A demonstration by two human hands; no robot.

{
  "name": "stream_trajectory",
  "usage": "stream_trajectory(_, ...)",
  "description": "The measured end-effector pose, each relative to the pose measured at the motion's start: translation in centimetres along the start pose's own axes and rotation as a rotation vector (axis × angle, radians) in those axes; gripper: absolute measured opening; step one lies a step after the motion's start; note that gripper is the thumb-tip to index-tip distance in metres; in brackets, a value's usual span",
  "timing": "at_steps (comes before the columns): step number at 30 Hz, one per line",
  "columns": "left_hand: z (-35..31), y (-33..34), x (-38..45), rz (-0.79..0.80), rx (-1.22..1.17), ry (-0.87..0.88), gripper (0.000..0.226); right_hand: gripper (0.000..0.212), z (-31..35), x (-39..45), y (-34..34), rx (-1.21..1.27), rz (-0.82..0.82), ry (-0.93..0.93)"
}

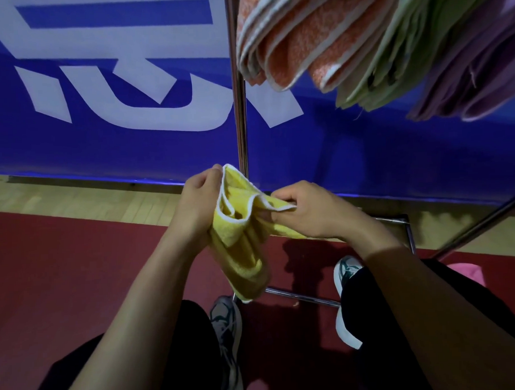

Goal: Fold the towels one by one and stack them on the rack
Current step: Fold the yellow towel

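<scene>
While both hands work at the centre of the frame, we see a yellow towel [240,248] with white edging held between them, above the floor. Our left hand [198,202] has its fingers curled round the towel's upper left edge, gripping it. Our right hand [306,212] pinches a white-edged corner between thumb and fingers, just right of centre. The towel's lower part hangs bunched down toward our left shoe [225,321]. In the upper right of the frame, folded orange towels [300,38], green towels [391,59] and purple towels [479,70] lie side by side on the rack [238,78], whose metal post runs down behind the yellow towel. A blue banner [103,147] fills the upper left, and red flooring [77,259] lies below it.
</scene>
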State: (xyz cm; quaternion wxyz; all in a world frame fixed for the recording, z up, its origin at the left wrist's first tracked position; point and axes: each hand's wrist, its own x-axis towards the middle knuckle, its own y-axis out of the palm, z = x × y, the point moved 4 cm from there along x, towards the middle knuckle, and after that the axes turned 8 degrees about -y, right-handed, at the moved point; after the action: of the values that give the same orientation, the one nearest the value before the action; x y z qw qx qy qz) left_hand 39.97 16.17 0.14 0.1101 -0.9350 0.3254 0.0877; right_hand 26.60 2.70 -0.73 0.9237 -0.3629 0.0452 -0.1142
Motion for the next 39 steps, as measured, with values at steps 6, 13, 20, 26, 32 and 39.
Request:
stream_trajectory(6, -0.2, -0.7, 0.6, -0.031, -0.316, -0.156, 0.020, 0.011, 0.3, -0.5, 0.5, 0.298, 0.108, 0.025)
stream_trajectory(13, -0.4, -0.2, -0.3, 0.113, -0.492, -0.160, 0.019, 0.015, -1.1, -0.3, 0.5, 0.152, 0.055, 0.092)
stream_trajectory(20, -0.7, -0.4, -0.3, 0.044, -0.309, -0.012, 0.034, 0.010, -2.1, -0.1, 1.4, -0.163, 0.082, 0.080)
stream_trajectory(26, -1.0, -0.1, -0.6, 0.054, -0.265, 0.018, 0.036, 0.037, -3.1, 0.6, 3.1, -0.197, 0.089, 0.035)
stream_trajectory(32, -0.5, -1.8, 0.5, -0.081, -0.109, 0.114, 0.038, 0.024, -2.3, 0.5, 0.7, -0.279, -0.067, -0.041)
stream_trajectory(39, 0.4, -3.0, 1.3, -0.177, 0.447, 0.178, 0.046, 0.007, -2.2, -0.3, -2.3, -0.060, -0.429, 0.091)
